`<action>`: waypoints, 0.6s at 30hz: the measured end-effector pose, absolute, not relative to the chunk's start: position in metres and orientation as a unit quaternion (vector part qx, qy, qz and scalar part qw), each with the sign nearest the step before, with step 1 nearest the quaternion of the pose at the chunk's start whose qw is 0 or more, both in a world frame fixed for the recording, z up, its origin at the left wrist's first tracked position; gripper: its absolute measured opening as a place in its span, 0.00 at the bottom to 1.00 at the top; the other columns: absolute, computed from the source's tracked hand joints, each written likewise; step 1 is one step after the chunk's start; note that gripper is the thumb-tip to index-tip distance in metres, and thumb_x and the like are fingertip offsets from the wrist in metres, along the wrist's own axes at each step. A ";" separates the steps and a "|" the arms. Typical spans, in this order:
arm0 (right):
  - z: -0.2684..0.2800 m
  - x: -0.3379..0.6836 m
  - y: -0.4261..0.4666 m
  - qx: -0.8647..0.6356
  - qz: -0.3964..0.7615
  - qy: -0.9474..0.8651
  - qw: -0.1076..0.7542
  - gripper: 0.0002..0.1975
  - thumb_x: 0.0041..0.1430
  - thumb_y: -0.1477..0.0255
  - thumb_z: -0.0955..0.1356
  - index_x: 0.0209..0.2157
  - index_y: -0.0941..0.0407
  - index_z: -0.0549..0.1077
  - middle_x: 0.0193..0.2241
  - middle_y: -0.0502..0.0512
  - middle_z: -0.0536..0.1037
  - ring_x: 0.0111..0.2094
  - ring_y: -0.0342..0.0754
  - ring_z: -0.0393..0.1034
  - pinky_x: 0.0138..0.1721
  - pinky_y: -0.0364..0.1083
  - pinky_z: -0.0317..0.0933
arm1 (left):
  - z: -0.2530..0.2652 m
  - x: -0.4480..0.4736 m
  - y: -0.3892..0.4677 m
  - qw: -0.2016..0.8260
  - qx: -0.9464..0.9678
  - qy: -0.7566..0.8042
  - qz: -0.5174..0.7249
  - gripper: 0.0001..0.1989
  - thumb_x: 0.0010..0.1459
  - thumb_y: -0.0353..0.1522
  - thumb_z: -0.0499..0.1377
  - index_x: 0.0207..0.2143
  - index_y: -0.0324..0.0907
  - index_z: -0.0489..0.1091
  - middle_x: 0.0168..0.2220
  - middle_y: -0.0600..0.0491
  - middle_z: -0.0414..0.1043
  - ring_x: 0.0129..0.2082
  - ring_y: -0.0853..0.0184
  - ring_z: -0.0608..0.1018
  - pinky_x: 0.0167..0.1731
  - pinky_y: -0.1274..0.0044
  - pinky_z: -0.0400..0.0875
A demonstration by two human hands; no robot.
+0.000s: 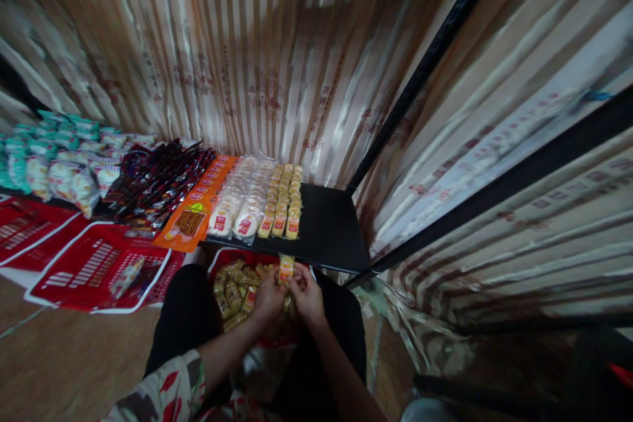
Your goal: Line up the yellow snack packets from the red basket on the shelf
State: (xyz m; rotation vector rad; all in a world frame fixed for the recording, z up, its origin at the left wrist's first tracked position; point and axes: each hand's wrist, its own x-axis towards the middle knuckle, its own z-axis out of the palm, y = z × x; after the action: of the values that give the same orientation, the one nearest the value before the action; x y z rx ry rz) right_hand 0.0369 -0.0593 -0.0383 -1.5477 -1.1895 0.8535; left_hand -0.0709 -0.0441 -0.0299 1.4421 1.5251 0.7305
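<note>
Both hands, left hand (270,295) and right hand (306,293), pinch a glossy, oblong yellow snack packet (286,268) below the black shelf's (331,231) front edge.

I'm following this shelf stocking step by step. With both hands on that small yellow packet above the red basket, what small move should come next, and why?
Probably lift the yellow packet forward onto the black shelf, at the near end of the yellow packet rows. Left hand and right hand hold it just below the shelf edge, above the red basket, and bare shelf lies beside those rows.
</note>
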 end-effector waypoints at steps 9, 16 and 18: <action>0.001 0.092 -0.014 -0.636 0.318 -0.453 0.537 0.21 0.51 0.62 0.65 0.45 0.57 0.69 0.37 0.57 0.78 0.36 0.48 0.73 0.38 0.46 0.67 | 0.026 -0.017 0.003 0.418 0.617 0.558 0.365 0.18 0.54 0.25 0.49 0.48 0.39 0.64 0.49 0.46 0.69 0.49 0.65 0.71 0.52 0.72 0.64; 0.018 0.142 0.077 -0.618 0.281 -0.436 0.592 0.19 0.49 0.65 0.65 0.42 0.57 0.70 0.36 0.58 0.78 0.37 0.49 0.73 0.41 0.48 0.66 | 0.048 0.053 0.056 0.412 0.599 0.569 0.383 0.23 0.58 0.28 0.48 0.57 0.35 0.57 0.62 0.42 0.51 0.61 0.63 0.57 0.60 0.72 0.54; 0.012 0.155 0.106 -0.640 0.262 -0.443 0.570 0.19 0.48 0.65 0.64 0.42 0.57 0.70 0.33 0.56 0.78 0.36 0.49 0.73 0.39 0.47 0.66 | 0.045 0.073 0.079 0.416 0.585 0.583 0.380 0.23 0.58 0.29 0.48 0.56 0.36 0.58 0.63 0.43 0.48 0.62 0.63 0.57 0.60 0.73 0.54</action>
State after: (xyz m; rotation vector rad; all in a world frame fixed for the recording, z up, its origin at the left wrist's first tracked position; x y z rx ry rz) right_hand 0.1546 0.1056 0.0123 -1.5016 -1.0407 0.6148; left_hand 0.0732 0.0791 0.0449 1.4686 1.4648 0.9538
